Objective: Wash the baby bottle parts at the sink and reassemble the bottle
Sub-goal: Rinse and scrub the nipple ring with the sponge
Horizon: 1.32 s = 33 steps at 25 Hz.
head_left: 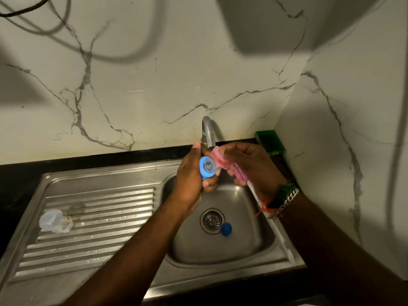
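Observation:
My left hand (194,173) grips a blue bottle collar with its clear nipple (207,168), held over the sink basin (249,246) just under the tap (208,131). My right hand (249,164) holds a pink bottle brush (223,161) by its handle, and the brush head touches the nipple. On the drainboard (99,217) at the left lies the clear bottle body (55,220) on its side. A small blue cap (226,229) sits in the basin beside the drain strainer (212,220).
A green soap dish (269,141) stands on the black counter at the back right, against the marble wall corner. My right wrist wears a green band, a chain bracelet and red thread.

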{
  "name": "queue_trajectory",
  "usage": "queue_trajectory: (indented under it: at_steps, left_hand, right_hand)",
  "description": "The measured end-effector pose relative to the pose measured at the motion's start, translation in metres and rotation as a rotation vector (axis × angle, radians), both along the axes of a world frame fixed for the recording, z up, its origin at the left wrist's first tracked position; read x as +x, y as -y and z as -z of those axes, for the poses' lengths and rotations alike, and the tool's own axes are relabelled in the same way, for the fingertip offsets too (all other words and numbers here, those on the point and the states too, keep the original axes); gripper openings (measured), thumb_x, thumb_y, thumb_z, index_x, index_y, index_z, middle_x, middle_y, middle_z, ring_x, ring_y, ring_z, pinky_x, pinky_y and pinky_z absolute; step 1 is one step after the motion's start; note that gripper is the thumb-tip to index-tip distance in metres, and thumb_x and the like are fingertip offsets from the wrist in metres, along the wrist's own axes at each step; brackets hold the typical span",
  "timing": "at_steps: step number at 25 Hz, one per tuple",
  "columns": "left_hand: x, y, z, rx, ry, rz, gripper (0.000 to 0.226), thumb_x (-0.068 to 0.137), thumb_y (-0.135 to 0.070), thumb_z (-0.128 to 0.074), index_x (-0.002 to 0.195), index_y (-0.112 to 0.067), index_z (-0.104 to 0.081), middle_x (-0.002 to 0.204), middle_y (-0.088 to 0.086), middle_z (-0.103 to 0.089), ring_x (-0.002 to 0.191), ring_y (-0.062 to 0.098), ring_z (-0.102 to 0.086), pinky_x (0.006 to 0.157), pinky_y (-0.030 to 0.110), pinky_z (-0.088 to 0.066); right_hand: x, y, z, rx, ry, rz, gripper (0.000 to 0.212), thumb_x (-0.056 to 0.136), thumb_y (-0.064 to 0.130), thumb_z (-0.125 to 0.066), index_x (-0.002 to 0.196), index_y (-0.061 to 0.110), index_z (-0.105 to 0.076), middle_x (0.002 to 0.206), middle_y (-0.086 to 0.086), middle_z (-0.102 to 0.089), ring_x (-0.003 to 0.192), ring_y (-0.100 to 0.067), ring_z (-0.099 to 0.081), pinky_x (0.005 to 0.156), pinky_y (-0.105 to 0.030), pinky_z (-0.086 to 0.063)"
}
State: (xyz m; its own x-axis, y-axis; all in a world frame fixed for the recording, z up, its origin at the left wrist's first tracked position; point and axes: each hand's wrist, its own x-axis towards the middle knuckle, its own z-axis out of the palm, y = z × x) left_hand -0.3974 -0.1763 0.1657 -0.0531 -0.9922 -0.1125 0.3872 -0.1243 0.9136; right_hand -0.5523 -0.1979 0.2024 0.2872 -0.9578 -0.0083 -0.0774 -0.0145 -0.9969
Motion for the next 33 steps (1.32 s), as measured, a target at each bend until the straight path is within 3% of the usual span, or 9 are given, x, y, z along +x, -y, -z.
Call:
queue_trajectory:
  at_steps: [6, 11, 14, 18, 20, 24, 27, 30, 33]
  left_hand:
    - [-0.015, 0.016, 0.017, 0.333, -0.411, -0.208, 0.080, 0.096, -0.076, -0.019, 0.099, -0.008, -0.061, 0.065, 0.011, -0.060, 0.052, 0.014, -0.059, 0.049, 0.023, -0.050]
    - [-0.030, 0.013, 0.018, 0.374, -0.348, -0.208, 0.097, 0.085, -0.086, -0.027, 0.124, -0.005, -0.065, 0.088, 0.015, -0.059, 0.063, 0.016, -0.055, 0.049, 0.023, -0.046]
    - [-0.029, 0.014, 0.017, 0.392, -0.354, -0.179, 0.114, 0.067, -0.090, -0.037, 0.133, 0.001, -0.060, 0.109, 0.022, -0.068, 0.096, 0.029, -0.069, 0.079, 0.034, -0.059]
    - [-0.029, 0.016, 0.018, 0.417, -0.364, -0.166, 0.122, 0.061, -0.091, -0.045, 0.139, 0.003, -0.054, 0.109, 0.021, -0.066, 0.081, 0.024, -0.067, 0.072, 0.033, -0.060]
    - [-0.030, 0.016, 0.016, 0.436, -0.380, -0.141, 0.118, 0.062, -0.089, -0.048, 0.136, 0.003, -0.055, 0.115, 0.024, -0.069, 0.098, 0.031, -0.072, 0.092, 0.042, -0.059]
    - [-0.029, 0.019, 0.018, 0.429, -0.387, -0.120, 0.104, 0.072, -0.087, -0.044, 0.125, 0.000, -0.062, 0.093, 0.012, -0.068, 0.068, 0.017, -0.066, 0.058, 0.025, -0.055]
    - [-0.028, 0.019, 0.018, 0.427, -0.369, -0.044, 0.101, 0.069, -0.087, -0.048, 0.121, -0.001, -0.063, 0.090, 0.014, -0.074, 0.081, 0.023, -0.074, 0.086, 0.038, -0.059]
    - [-0.029, 0.020, 0.021, 0.427, -0.311, -0.070, 0.105, 0.059, -0.090, -0.055, 0.124, -0.007, -0.060, 0.085, 0.007, -0.067, 0.073, 0.015, -0.064, 0.074, 0.027, -0.054]
    - [-0.028, 0.022, 0.019, 0.421, -0.344, -0.011, 0.117, 0.052, -0.088, -0.061, 0.128, 0.000, -0.062, 0.114, 0.020, -0.072, 0.107, 0.031, -0.069, 0.103, 0.044, -0.052]
  right_hand:
    - [0.028, -0.023, 0.024, -0.252, -0.017, 0.132, 0.009, 0.090, 0.008, -0.073, 0.099, 0.006, -0.076, 0.087, -0.002, -0.078, 0.077, -0.012, -0.074, 0.067, -0.033, -0.063]
    - [0.023, -0.013, 0.029, -0.260, -0.119, 0.340, 0.013, 0.089, 0.021, -0.075, 0.101, 0.018, -0.075, 0.094, 0.003, -0.076, 0.077, -0.005, -0.074, 0.063, -0.026, -0.061]
    - [0.014, -0.011, 0.034, -0.489, -0.332, 0.268, 0.014, 0.089, 0.028, -0.075, 0.103, 0.027, -0.074, 0.102, 0.010, -0.072, 0.094, -0.007, -0.070, 0.076, -0.032, -0.061]
    - [0.010, -0.017, 0.033, -0.559, -0.380, 0.277, 0.014, 0.091, 0.030, -0.073, 0.103, 0.023, -0.074, 0.099, 0.008, -0.070, 0.088, -0.002, -0.067, 0.070, -0.026, -0.059]
    - [0.011, -0.019, 0.037, -0.702, -0.554, 0.230, 0.013, 0.093, 0.032, -0.069, 0.104, 0.025, -0.073, 0.100, 0.009, -0.068, 0.088, -0.001, -0.063, 0.073, -0.021, -0.053]
    - [0.008, -0.013, 0.036, -0.635, -0.532, 0.328, 0.011, 0.093, 0.036, -0.068, 0.102, 0.031, -0.070, 0.098, 0.012, -0.067, 0.087, -0.001, -0.063, 0.071, -0.030, -0.056]
    - [0.013, -0.018, 0.041, -0.720, -0.587, 0.254, 0.011, 0.093, 0.036, -0.067, 0.102, 0.030, -0.071, 0.100, 0.011, -0.067, 0.089, -0.003, -0.062, 0.073, -0.029, -0.054]
    - [0.007, -0.012, 0.040, -0.557, -0.519, 0.394, 0.009, 0.092, 0.038, -0.068, 0.100, 0.035, -0.068, 0.099, 0.014, -0.068, 0.088, -0.001, -0.063, 0.074, -0.035, -0.058]
    - [0.010, -0.017, 0.041, -0.695, -0.533, 0.312, 0.013, 0.090, 0.030, -0.072, 0.102, 0.032, -0.069, 0.099, 0.010, -0.069, 0.088, -0.001, -0.062, 0.073, -0.028, -0.056]
